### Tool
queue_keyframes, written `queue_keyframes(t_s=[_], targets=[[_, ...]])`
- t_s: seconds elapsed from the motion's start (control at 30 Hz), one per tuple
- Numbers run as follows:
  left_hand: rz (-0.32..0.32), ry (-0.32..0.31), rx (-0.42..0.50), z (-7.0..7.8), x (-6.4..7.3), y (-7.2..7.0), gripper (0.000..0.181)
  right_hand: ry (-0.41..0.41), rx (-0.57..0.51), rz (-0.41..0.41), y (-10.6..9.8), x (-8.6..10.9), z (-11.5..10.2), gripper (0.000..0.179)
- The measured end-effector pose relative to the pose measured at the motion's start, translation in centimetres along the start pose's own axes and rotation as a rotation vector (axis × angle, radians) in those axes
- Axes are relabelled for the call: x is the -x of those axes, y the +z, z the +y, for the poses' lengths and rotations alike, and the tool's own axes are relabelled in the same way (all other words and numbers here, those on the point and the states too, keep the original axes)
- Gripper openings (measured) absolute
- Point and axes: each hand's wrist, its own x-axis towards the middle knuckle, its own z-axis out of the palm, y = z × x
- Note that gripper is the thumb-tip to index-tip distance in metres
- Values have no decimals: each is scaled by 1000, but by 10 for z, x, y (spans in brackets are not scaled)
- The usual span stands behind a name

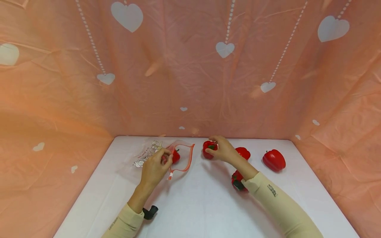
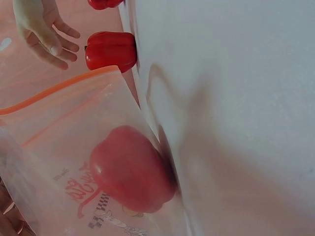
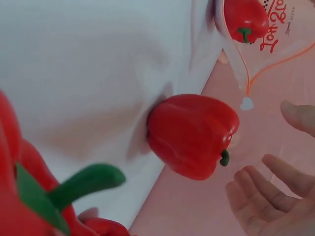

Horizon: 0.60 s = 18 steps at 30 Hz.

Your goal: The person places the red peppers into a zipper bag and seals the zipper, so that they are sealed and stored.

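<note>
My left hand [image 1: 156,167] pinches the edge of a clear printed zip bag [image 1: 143,162] with an orange rim, whose mouth gapes to the right. Inside the bag lies a red bell pepper [image 2: 130,169], seen through the plastic in the left wrist view. Over to the right, a second red bell pepper [image 1: 207,153] stands on the table with its green stem up. Just above it hovers my right hand [image 1: 224,150], thumb and fingers spread. In the right wrist view, a gap shows between those fingers and the pepper [image 3: 192,135].
Further right on the white table [image 1: 196,205] are more red peppers: one partly behind my right forearm [image 1: 243,152], one beside the sleeve [image 1: 238,180], and another lying on its side [image 1: 274,160]. Pink fabric [image 1: 190,82] with white hearts encloses the back and sides.
</note>
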Motion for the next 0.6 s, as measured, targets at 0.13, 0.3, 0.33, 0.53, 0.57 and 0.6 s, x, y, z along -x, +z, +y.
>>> queue_keyframes(t_s=[0.13, 0.3, 0.33, 0.53, 0.57, 0.6], targets=[[4, 3, 0, 0, 0, 0, 10, 23, 29, -30, -2, -4, 2, 61], [4, 11, -1, -2, 0, 0, 10, 61, 47, -65, -1, -8, 5, 63], [2, 11, -1, -2, 0, 0, 10, 68, 49, -68, -1, -9, 6, 64], [-10, -2, 15, -2, 1, 0, 11, 105, 40, -74, 2, -12, 11, 67], [-12, -4, 17, -2, 1, 0, 11, 108, 39, -75, 3, -13, 11, 68], [-13, -6, 19, -2, 1, 0, 11, 108, 42, -76, 3, -13, 12, 68]])
